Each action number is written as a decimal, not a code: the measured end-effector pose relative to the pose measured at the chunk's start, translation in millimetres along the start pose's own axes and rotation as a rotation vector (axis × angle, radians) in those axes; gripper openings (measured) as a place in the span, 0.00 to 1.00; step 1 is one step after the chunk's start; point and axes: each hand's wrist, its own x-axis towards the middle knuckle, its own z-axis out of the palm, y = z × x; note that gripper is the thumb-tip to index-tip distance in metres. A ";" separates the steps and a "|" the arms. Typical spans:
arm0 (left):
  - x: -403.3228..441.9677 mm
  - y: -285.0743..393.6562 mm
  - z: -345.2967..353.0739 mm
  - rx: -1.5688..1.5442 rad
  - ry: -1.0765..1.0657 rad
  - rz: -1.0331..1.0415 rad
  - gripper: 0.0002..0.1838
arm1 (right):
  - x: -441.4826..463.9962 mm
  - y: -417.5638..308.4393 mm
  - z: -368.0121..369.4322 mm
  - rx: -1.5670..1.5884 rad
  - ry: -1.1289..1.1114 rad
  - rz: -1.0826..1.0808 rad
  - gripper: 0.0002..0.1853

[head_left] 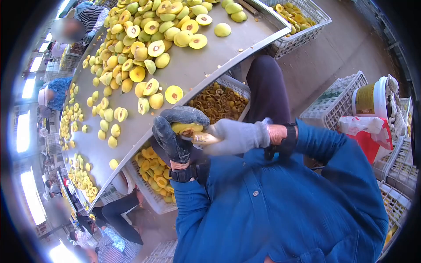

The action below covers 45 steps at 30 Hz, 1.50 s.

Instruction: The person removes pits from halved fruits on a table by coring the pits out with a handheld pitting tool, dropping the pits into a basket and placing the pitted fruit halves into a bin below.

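Observation:
My left hand [177, 129], in a dark, dusty glove, is closed around a halved yellow peach [186, 129], cut face turned toward my other hand. In a light grey glove, my right hand [239, 136] grips the pale wooden handle [205, 139] of a pitting tool. The tool's working end meets the peach's middle and is mostly hidden. Beyond my hands, a metal table [193, 65] carries a large heap of peach halves [140, 52], several with brown pits showing. One cut half [173, 94] lies near the table's edge.
Below the table edge stands a crate of brown pits [219, 103]. A crate of yellow halves [153, 175] is at lower left, another crate [302, 37] at upper right. On my right are a white crate [335, 98] and a bucket [370, 98]. Other people sit along the left.

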 end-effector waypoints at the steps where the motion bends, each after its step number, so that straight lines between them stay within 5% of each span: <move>1: -3.6 -6.7 2.2 0.062 0.027 0.002 0.31 | 0.0 1.8 -4.3 -0.070 -0.014 0.018 0.16; 3: -6.8 -16.2 4.5 0.022 0.048 -0.044 0.30 | 0.0 -0.6 -13.4 -0.218 -0.044 0.047 0.15; 7: 2.8 -26.3 1.3 -0.384 0.030 -0.218 0.27 | 2.1 -5.6 -14.5 0.137 -0.210 0.188 0.13; 10: 12.3 -14.2 18.2 -1.024 -0.330 -0.075 0.27 | 12.8 19.1 15.1 0.416 -0.104 -0.144 0.12; 12: 26.9 -9.6 32.1 -1.383 -0.568 0.094 0.29 | 17.1 32.1 6.1 0.396 -0.175 -0.049 0.11; 15: 30.1 -37.7 25.8 -0.925 -0.114 -0.128 0.29 | 16.8 23.7 -20.7 0.397 -0.300 0.134 0.10; 16: 31.9 -49.7 26.4 -1.063 0.089 -0.211 0.31 | 13.2 20.2 -31.8 0.469 -0.352 0.129 0.11; 17: 30.0 -58.3 22.6 -0.960 0.172 -0.250 0.31 | 19.2 46.4 -38.0 0.365 -0.257 0.106 0.15; 19: 32.1 -64.7 11.5 -0.956 0.234 -0.332 0.31 | 25.0 58.5 -45.9 -0.772 0.262 0.008 0.13; 20: 28.5 -66.3 4.9 -1.235 0.251 -0.420 0.31 | 25.5 61.2 -46.2 -0.753 0.300 0.006 0.13; 22: 23.9 -57.5 11.5 -0.418 0.200 -0.155 0.29 | 25.1 60.3 -42.5 -0.715 0.373 0.011 0.14; 24: 14.9 -68.3 1.0 -0.030 0.163 0.035 0.22 | 28.4 53.1 -28.8 -0.660 0.396 -0.031 0.15; 26: 4.0 -71.1 -17.5 -0.434 0.257 -0.076 0.21 | 36.8 49.6 -23.6 -0.661 0.384 -0.056 0.15; 28: -11.9 -90.6 -54.7 -0.211 0.351 -0.056 0.22 | 36.2 55.1 -24.3 -0.689 0.338 0.009 0.15; 30: -25.8 -91.7 -106.5 -0.428 0.535 -0.246 0.22 | 31.7 65.5 -27.9 -0.705 0.311 0.058 0.15; 33: -32.6 -106.8 -164.3 0.451 0.641 -0.260 0.20 | 26.1 81.6 -30.9 -0.673 0.289 0.107 0.15; 34: -26.2 -108.0 -169.5 0.472 0.649 -0.211 0.18 | 26.3 83.8 -31.3 -0.646 0.275 0.129 0.15; 41: 105.3 -146.9 -93.5 0.860 0.074 0.283 0.27 | 32.9 95.9 -27.5 -0.747 0.241 0.162 0.15; 45: 140.8 -195.2 -51.6 1.367 -0.204 0.294 0.29 | 27.0 96.8 -37.0 -0.739 0.250 0.213 0.15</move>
